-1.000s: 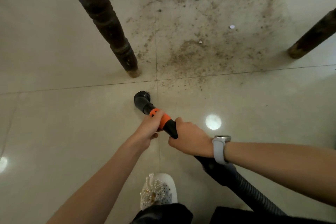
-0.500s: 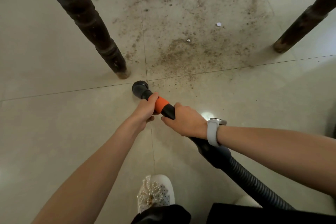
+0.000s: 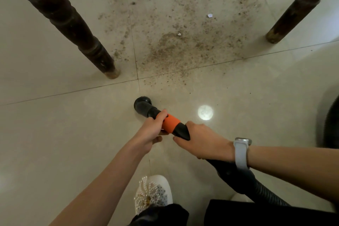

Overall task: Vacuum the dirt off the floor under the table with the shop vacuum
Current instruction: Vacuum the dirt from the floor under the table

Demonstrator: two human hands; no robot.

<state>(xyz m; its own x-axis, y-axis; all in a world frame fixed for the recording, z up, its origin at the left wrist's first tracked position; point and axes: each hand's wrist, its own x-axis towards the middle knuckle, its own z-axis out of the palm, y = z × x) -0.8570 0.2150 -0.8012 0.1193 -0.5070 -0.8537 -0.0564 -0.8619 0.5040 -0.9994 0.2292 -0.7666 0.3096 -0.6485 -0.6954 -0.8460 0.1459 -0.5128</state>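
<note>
Currently head view: left hand (image 3: 153,130) and right hand (image 3: 203,143) both grip the vacuum nozzle (image 3: 157,115), brush tip on tile at centre. Dirt (image 3: 183,42) spreads at 12 o'clock between table legs (image 3: 73,24); hose (image 3: 256,187) trails toward 5.

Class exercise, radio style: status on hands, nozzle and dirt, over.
Left hand and right hand both grip the black-and-orange vacuum nozzle. Brush tip short of brown dirt patch. Dark wooden table leg stands left of path.

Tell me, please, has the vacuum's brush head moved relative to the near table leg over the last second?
Yes. The brush head has drawn back from the foot of the left table leg, toward the person.
</note>
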